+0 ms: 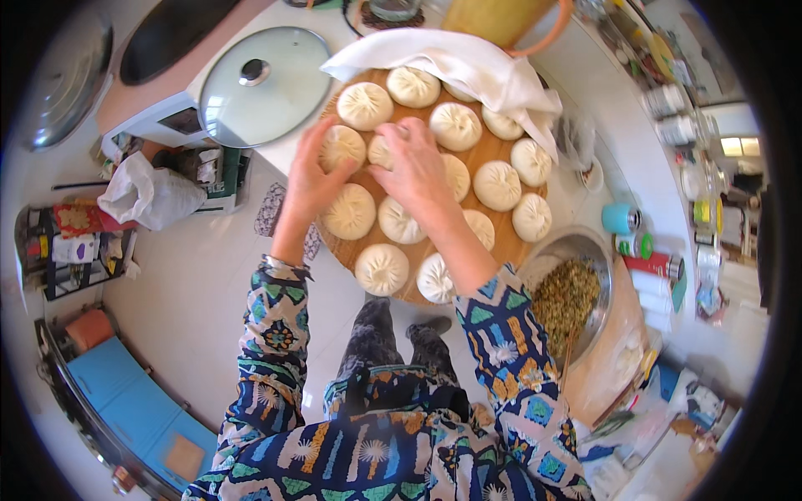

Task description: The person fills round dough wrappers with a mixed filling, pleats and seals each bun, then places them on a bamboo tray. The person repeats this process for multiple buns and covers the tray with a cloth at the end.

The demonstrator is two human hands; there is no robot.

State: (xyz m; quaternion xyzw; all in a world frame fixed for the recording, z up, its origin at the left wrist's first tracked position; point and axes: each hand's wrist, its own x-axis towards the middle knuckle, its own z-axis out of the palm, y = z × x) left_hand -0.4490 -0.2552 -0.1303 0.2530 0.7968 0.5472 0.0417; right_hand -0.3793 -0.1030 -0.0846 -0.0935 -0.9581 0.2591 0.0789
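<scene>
Several pleated, filled buns sit on a round wooden board. My left hand curves round the side of one bun, thumb and fingers touching it. A second bun lies just right of that one, with my right hand over it, the fingers partly hiding it. Whether either bun is lifted off the board, I cannot tell. A white cloth covers the board's far edge and part of some buns. More buns, such as one nearest me, stand around my hands and under my right forearm.
A glass lid lies left of the board. On the right is a metal bowl of chopped filling, beside a floured board. Beyond the cloth stands a yellow pitcher. A teal flask stands at the right.
</scene>
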